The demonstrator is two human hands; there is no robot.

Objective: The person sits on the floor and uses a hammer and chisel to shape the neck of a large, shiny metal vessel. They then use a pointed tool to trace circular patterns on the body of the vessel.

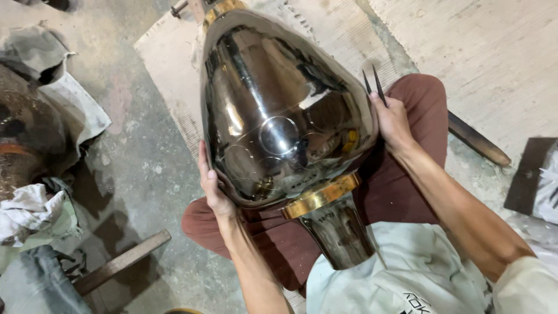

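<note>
A large polished metal vessel, egg-shaped with brass bands at both ends and faint circles marked on its side, lies across my lap. My left hand presses flat against its lower left side. On the vessel's right edge rests my right hand, which grips a thin two-pronged metal tool whose points stick up past my fingers. The vessel's flared foot points toward my body. I sit cross-legged in dark red trousers.
Crumpled cloths and rags lie at the left beside a dark rusty object. A wooden stick lies at lower left, another handle at the right. Cardboard sheets cover the concrete floor.
</note>
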